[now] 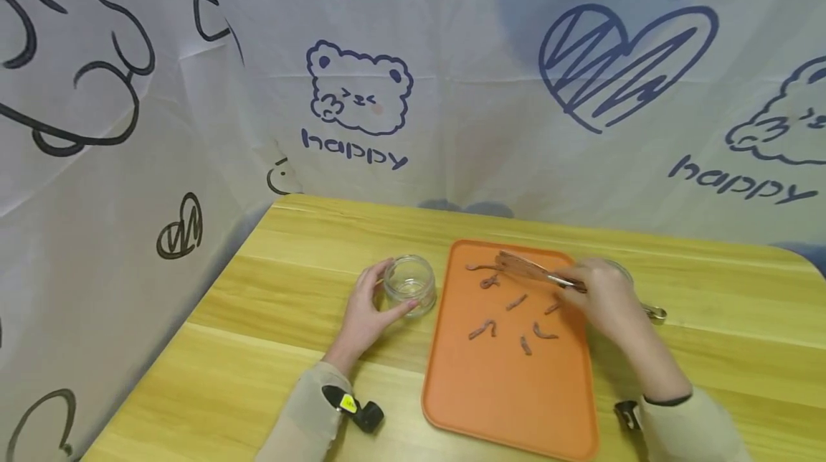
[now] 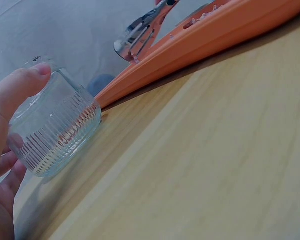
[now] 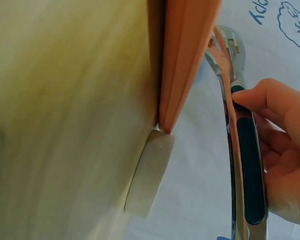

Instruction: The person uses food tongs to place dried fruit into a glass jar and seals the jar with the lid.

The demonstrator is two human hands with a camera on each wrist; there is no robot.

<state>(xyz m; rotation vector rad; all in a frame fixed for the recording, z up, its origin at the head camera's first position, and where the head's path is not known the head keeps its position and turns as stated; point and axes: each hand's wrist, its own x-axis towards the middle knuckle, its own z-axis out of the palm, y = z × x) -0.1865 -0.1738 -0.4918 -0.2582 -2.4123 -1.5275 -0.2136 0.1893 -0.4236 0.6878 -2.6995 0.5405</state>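
My left hand holds a clear glass jar upright on the table, thumb and fingers round its sides. Ribbed walls of the jar show in the left wrist view. To its right lies an orange tray with several short brown strips scattered on its far half. With my right hand I grip metal tongs with dark green handle pads. Over the tray's far left part, the tongs' tips reach beside a thin brown strip; whether they pinch it, I cannot tell.
Behind my right hand a round clear rim shows, mostly hidden. The wooden table runs back to a white cloth with printed drawings. In the right wrist view a pale flat-sided piece sits by the tray's edge.
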